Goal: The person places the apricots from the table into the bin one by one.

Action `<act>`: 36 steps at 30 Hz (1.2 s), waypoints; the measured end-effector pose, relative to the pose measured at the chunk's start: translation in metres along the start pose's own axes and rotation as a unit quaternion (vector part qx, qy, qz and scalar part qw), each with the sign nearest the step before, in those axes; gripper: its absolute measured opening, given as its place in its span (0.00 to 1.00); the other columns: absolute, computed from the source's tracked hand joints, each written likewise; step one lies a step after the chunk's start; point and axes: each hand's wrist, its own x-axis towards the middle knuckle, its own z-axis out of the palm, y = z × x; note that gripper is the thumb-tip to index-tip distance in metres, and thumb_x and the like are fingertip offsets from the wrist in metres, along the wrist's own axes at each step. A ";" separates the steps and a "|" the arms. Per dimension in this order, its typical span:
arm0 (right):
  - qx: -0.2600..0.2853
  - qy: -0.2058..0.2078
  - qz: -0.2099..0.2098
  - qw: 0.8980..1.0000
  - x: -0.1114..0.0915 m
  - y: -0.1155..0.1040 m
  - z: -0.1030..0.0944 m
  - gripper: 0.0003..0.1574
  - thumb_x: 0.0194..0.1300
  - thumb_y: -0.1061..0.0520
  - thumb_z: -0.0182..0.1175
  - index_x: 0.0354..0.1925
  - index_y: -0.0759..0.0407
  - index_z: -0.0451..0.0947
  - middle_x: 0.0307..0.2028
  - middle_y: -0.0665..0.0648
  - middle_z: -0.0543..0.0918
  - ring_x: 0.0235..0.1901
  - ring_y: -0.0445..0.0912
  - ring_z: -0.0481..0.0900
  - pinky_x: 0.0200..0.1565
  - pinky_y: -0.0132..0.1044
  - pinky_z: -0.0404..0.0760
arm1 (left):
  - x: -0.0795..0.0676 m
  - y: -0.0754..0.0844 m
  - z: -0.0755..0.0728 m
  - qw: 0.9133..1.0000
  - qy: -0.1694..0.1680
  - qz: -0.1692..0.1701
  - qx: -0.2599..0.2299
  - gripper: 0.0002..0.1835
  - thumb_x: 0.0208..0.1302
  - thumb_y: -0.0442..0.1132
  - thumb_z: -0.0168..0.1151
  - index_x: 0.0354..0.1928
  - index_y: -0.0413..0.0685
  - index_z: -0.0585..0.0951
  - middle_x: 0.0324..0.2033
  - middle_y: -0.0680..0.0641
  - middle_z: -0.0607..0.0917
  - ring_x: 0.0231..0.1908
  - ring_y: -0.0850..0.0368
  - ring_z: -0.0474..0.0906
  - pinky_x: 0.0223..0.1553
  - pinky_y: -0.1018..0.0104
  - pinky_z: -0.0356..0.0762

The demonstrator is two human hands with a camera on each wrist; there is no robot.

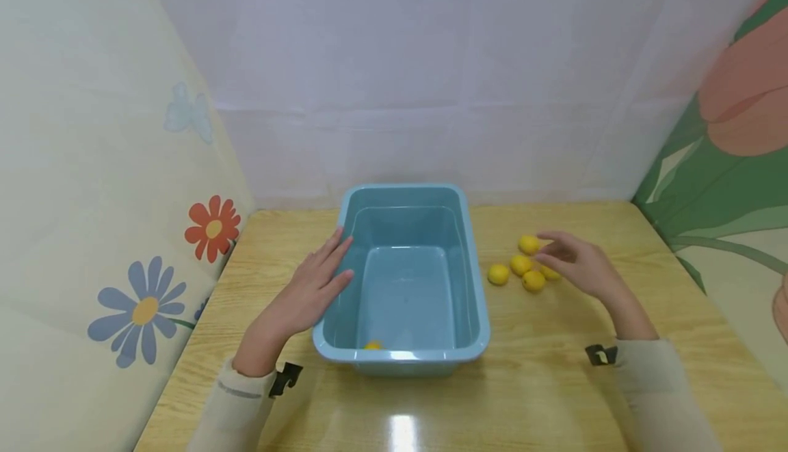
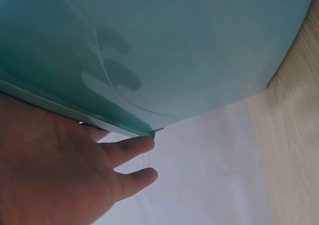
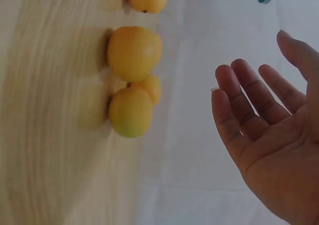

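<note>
A blue plastic tub (image 1: pixel 403 295) stands in the middle of the table. My left hand (image 1: pixel 310 293) rests on its left rim, fingers straight and spread; in the left wrist view this hand (image 2: pixel 65 160) lies along the rim from outside. Several lemons (image 1: pixel 520 264) form a loose group to the tub's right. Just over the rightmost lemon (image 1: pixel 550 272) hovers my right hand (image 1: pixel 579 262), fingers loosely bent. Nothing lies in its palm in the right wrist view, where the lemons (image 3: pixel 133 53) sit apart from the fingertips (image 3: pixel 227 78). Another lemon (image 1: pixel 373 346) shows inside the tub, partly hidden by the near rim.
The wooden table (image 1: pixel 523 397) runs back to a white cloth backdrop (image 1: pixel 400 62). Flower-printed panels flank it, one on the left (image 1: pixel 80 199) and one on the right (image 1: pixel 739 199).
</note>
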 end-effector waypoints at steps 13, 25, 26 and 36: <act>-0.004 -0.013 0.042 0.999 -0.003 0.026 -0.004 0.37 0.73 0.45 0.61 0.71 0.62 0.68 0.52 0.67 0.85 0.51 0.64 0.82 0.53 0.61 0.80 | -0.001 0.000 -0.001 1.000 -0.001 -0.001 -0.005 0.33 0.82 0.54 0.40 0.81 0.48 0.53 0.81 0.49 0.43 0.79 0.39 0.40 0.72 0.29 0.36; -0.023 -0.040 0.067 0.997 -0.006 0.044 -0.008 0.41 0.71 0.43 0.64 0.70 0.65 0.67 0.53 0.70 0.83 0.53 0.64 0.80 0.53 0.63 0.77 | 0.000 0.000 -0.002 1.000 -0.005 0.000 -0.006 0.33 0.81 0.56 0.39 0.81 0.52 0.52 0.81 0.50 0.43 0.79 0.41 0.40 0.73 0.30 0.35; -0.025 -0.042 0.069 0.996 -0.006 0.046 -0.008 0.41 0.71 0.44 0.64 0.70 0.65 0.67 0.52 0.70 0.83 0.53 0.64 0.80 0.53 0.63 0.77 | 0.000 0.000 -0.003 1.000 -0.005 0.000 -0.006 0.33 0.81 0.56 0.39 0.81 0.53 0.52 0.81 0.50 0.43 0.79 0.41 0.40 0.73 0.30 0.36; -0.054 -0.074 0.085 0.992 -0.005 0.057 -0.009 0.44 0.69 0.40 0.64 0.70 0.67 0.68 0.49 0.69 0.84 0.49 0.61 0.82 0.51 0.59 0.79 | -0.001 -0.001 -0.002 1.000 -0.004 -0.004 -0.011 0.34 0.81 0.56 0.40 0.81 0.52 0.52 0.81 0.51 0.43 0.79 0.42 0.40 0.73 0.31 0.35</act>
